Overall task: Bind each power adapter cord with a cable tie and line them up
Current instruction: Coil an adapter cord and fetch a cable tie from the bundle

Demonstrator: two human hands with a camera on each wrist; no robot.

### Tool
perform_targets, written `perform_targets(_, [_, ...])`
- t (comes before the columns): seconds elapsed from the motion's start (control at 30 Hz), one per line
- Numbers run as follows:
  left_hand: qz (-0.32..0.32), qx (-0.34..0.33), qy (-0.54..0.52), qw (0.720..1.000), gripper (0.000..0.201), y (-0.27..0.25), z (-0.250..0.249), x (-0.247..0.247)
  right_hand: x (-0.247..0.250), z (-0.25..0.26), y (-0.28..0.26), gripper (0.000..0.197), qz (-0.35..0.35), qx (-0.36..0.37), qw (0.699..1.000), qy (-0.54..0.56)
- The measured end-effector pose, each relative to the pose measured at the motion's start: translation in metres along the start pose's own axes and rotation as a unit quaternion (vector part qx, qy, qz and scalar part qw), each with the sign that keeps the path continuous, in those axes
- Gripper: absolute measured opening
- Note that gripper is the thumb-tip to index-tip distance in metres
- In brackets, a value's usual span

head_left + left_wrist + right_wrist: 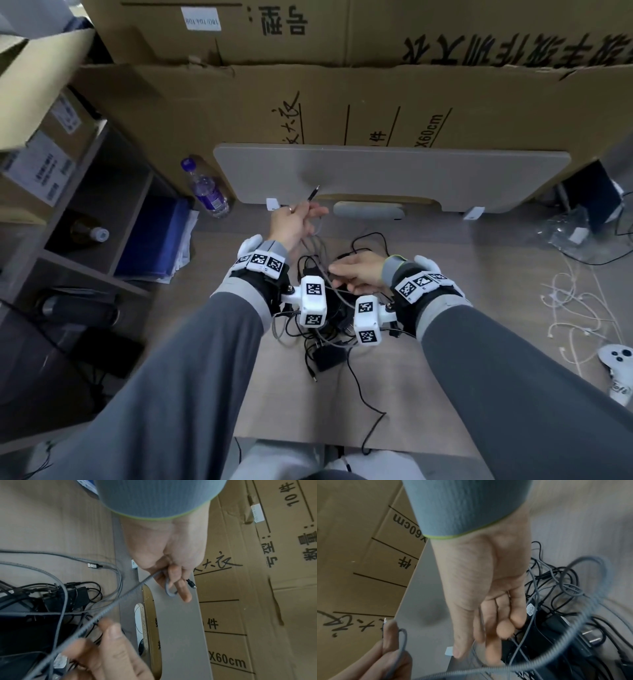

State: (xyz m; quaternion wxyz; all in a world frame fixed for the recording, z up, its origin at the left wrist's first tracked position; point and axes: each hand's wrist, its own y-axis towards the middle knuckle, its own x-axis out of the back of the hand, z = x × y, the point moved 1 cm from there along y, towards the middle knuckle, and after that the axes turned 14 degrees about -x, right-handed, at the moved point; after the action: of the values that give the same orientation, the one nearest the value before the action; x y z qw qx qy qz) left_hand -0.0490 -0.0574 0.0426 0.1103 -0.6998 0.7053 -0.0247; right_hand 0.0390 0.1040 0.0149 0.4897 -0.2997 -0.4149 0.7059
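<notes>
Head view: left hand (291,222) is raised above the desk, pinching the grey braided cable (109,608) near its black plug tip (314,193) (a small loop curls round one finger). Right hand (359,272) grips the same cable lower down, over the tangle of black power adapters (329,356) on the wooden desk (428,394).

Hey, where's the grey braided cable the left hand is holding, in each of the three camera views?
Head view: the grey braided cable hangs from the left hand, above centre, plug tip pointing up.
Left wrist view: it runs diagonally from the fingers down toward lower left.
Right wrist view: a loop of it sits at lower left, in the left hand's grip.
Shared landmark: the cardboard box printed "X60cm".
</notes>
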Motion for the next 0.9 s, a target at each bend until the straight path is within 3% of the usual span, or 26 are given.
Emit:
perform_targets(0.17, [-0.053, 0.007, 0.009, 0.999, 0.029, 0.004, 0.003, 0.006, -0.006, 0.006, -0.005, 0.021, 0.018, 0.045, 0.997, 0.052])
perform_targets(0.27, [-0.005, 0.022, -0.054, 0.998, 0.028, -0.002, -0.001, 0.001, -0.005, 0.010, -0.005, 0.037, -0.054, 0.075, 0.995, -0.034])
perform_targets(0.33, [0.031, 0.031, -0.075, 0.996, 0.029, -0.007, -0.004, -0.007, -0.010, 0.013, -0.007, 0.052, -0.062, 0.084, 0.992, -0.073])
perform_targets(0.4, [0.054, 0.044, -0.080, 0.994, 0.029, -0.011, -0.006, -0.014, -0.019, 0.013, -0.006, 0.047, -0.021, 0.058, 0.997, -0.056])
perform_targets(0.47, [0.059, 0.070, -0.084, 0.992, 0.030, -0.012, -0.008, -0.015, -0.028, 0.012, -0.009, 0.021, 0.051, 0.035, 0.998, -0.001])
perform_targets(0.53, [0.070, 0.105, -0.088, 0.988, 0.028, -0.011, -0.009, -0.010, -0.028, 0.008, -0.009, 0.028, 0.062, 0.027, 0.997, 0.034])
perform_targets(0.63, [0.079, 0.133, -0.072, 0.985, 0.029, -0.010, -0.010, -0.002, -0.014, 0.000, -0.010, 0.040, -0.038, 0.015, 0.998, -0.042])
perform_targets(0.77, [0.042, 0.110, -0.015, 0.993, 0.035, -0.010, -0.012, 0.002, 0.008, -0.011, -0.003, 0.044, -0.189, -0.037, 0.971, -0.142])
perform_targets(0.9, [0.127, 0.178, 0.072, 0.973, 0.037, -0.028, -0.009, -0.009, 0.016, 0.020, -0.001, 0.045, -0.329, -0.049, 0.935, -0.126])
